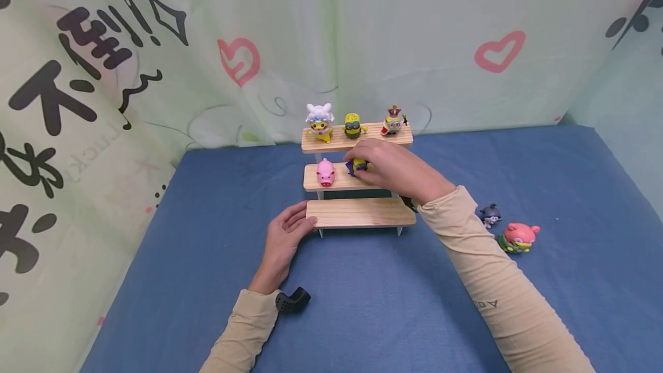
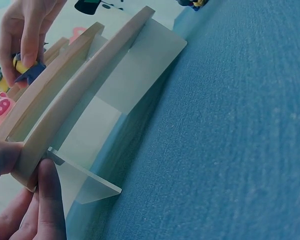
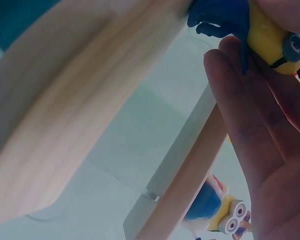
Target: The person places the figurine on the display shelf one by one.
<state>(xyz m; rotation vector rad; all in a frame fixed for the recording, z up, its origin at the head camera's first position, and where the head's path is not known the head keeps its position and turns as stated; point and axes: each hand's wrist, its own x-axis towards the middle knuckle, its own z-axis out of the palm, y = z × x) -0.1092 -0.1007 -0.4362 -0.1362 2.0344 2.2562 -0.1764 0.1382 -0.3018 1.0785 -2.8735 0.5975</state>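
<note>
A three-tier wooden display stand (image 1: 362, 213) rests on white supports. My left hand (image 1: 285, 236) grips the left end of its lowest board, thumb on top and fingers underneath. With my right hand (image 1: 399, 168) I pinch a yellow Minion figurine (image 3: 270, 42) with a blue cape, at the middle board (image 2: 65, 75). A pink pig figurine (image 1: 326, 172) stands to its left on that board. On the top board are a yellow figurine in a white hat (image 1: 320, 122), a Minion figurine (image 1: 353, 125) and a crowned Minion figurine (image 1: 392, 121).
Right of the stand, a small dark grey figurine (image 1: 490, 214) and a pink-and-green figurine (image 1: 519, 238) sit on the blue cloth (image 1: 352, 304), close to the right sleeve. A pale printed curtain (image 1: 373, 33) hangs behind the stand.
</note>
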